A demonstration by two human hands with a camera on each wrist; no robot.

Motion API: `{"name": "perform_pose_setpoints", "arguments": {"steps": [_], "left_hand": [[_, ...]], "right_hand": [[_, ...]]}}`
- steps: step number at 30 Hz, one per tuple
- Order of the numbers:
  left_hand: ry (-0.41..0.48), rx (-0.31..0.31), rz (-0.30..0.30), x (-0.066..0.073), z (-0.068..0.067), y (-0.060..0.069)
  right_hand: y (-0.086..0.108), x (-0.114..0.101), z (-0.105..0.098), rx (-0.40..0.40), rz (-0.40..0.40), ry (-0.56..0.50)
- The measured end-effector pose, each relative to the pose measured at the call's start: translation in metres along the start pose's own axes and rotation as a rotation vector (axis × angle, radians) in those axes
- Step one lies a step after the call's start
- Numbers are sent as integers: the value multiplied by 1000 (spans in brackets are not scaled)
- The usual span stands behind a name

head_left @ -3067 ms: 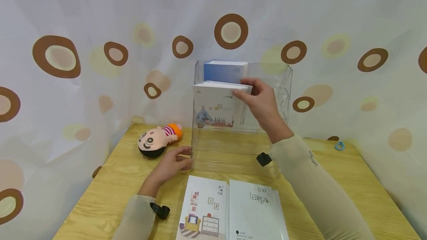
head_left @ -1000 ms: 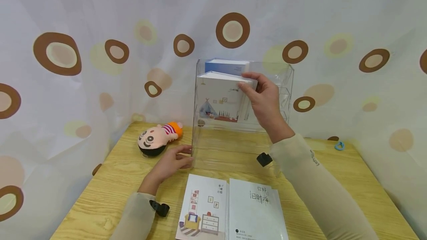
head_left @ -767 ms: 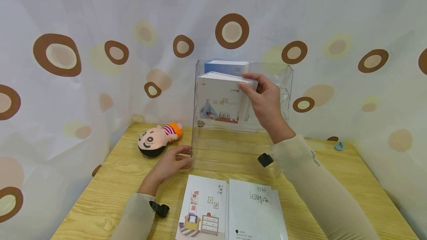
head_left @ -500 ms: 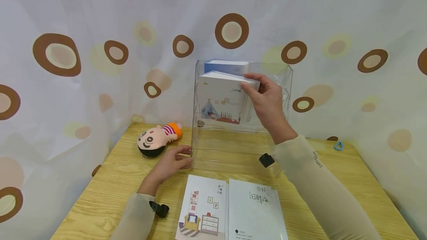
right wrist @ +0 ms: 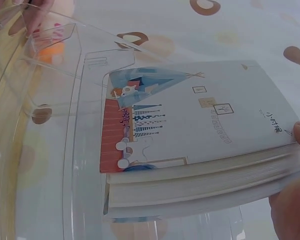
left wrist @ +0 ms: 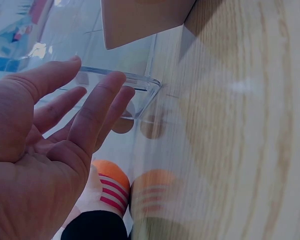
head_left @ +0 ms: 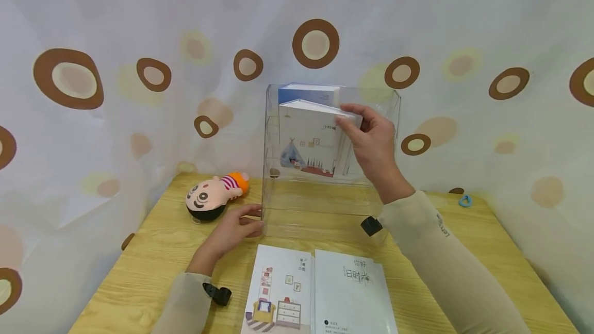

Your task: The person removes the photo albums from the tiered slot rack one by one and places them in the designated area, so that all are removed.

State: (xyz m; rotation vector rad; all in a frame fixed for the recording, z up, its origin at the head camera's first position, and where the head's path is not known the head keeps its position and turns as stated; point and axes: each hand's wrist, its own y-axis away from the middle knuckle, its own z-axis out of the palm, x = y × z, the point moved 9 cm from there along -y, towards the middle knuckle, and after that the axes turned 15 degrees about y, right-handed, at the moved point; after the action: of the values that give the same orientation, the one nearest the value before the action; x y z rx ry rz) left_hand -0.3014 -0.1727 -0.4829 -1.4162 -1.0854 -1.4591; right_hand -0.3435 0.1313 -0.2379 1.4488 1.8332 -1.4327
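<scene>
One blue book point(head_left: 320, 98) stands at the clear rack point(head_left: 318, 212) back, seemingly done. Tent-cover book point(head_left: 310, 135) upright at rack, pinched by right hand point(head_left: 375, 143) fingers, seating unclear. Left hand point(head_left: 234, 228) fingers spread beside rack. Apparently left: sofa-cover book point(head_left: 278, 290), lettered book point(head_left: 355, 298) on worktop point(head_left: 153, 272).

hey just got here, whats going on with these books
A person's right hand grips a white book by its upper corner at a clear rack, in front of a blue book. The left hand is at the rack's left side. More books lie on the table, near a plush doll.
</scene>
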Motion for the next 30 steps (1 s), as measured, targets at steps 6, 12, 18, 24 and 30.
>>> {"name": "perform_pose_setpoints", "arguments": {"steps": [6, 12, 18, 24, 30], "left_hand": [[-6, -7, 2, 0, -1, 3], [-12, -10, 11, 2, -1, 2], [-4, -9, 9, 1, -1, 2], [-8, -8, 8, 2, -1, 2], [-18, 4, -2, 1, -1, 2]], "right_hand": [[6, 1, -9, 24, 8, 8], [12, 2, -21, 31, 3, 44], [21, 6, -32, 35, 2, 64], [33, 14, -47, 51, 18, 83], [45, 17, -62, 62, 9, 122]]}}
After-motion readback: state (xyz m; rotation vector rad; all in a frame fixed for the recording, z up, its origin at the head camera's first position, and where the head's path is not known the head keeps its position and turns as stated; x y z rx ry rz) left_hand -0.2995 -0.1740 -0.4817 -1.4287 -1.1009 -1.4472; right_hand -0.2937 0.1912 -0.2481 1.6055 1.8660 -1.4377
